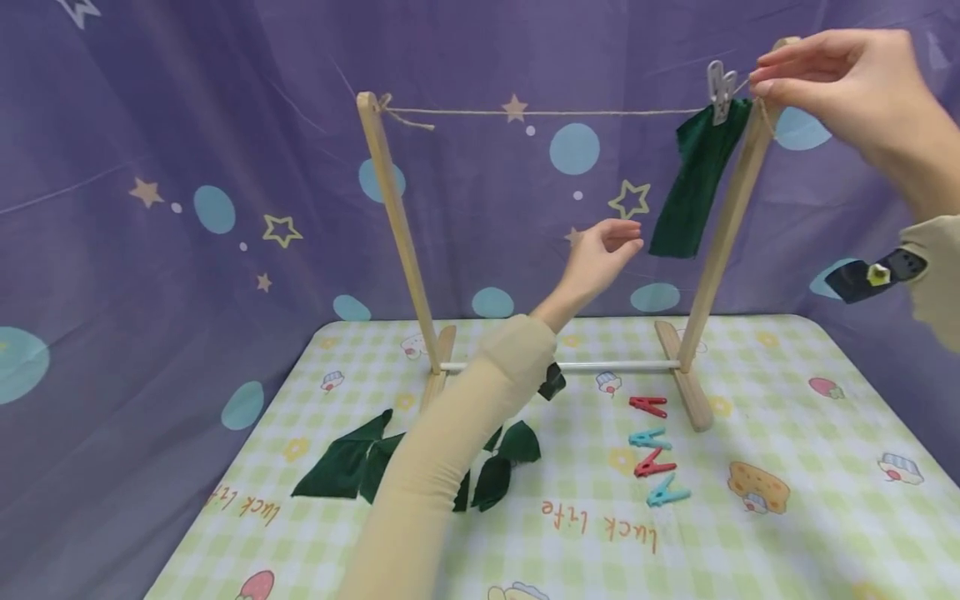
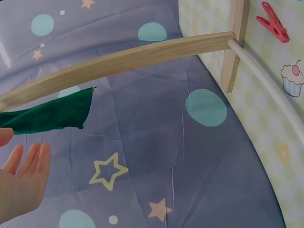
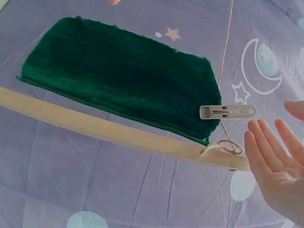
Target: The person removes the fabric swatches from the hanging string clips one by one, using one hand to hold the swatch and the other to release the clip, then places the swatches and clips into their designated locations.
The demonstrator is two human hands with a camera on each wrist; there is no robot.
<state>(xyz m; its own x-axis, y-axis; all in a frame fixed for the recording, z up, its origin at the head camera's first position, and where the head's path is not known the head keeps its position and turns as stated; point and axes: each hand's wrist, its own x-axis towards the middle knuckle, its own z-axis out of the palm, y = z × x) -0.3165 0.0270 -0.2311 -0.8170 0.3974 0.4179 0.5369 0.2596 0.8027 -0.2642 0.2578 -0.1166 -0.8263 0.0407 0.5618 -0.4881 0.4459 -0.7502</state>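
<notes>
A dark green cloth piece (image 1: 697,183) hangs from the string (image 1: 555,112) at its right end, beside the right wooden post (image 1: 727,225). One grey-white clothespin (image 1: 721,96) clips its top edge to the string; the right wrist view shows this clothespin (image 3: 227,112) side on. Just right of it, my right hand (image 1: 862,83) is held up with nothing in its fingers, apart from the clothespin. My left hand (image 1: 600,254) is raised left of the cloth's lower end, thumb and fingers parted and holding nothing. In the left wrist view, the cloth (image 2: 52,114) appears beyond the fingertips.
Several red and blue clothespins (image 1: 654,464) lie in a column on the checked tablecloth (image 1: 787,400). More dark green cloth pieces (image 1: 345,458) lie at left, partly behind my left sleeve. A white bar (image 1: 615,366) joins the stand's feet. A purple curtain (image 1: 465,50) hangs behind.
</notes>
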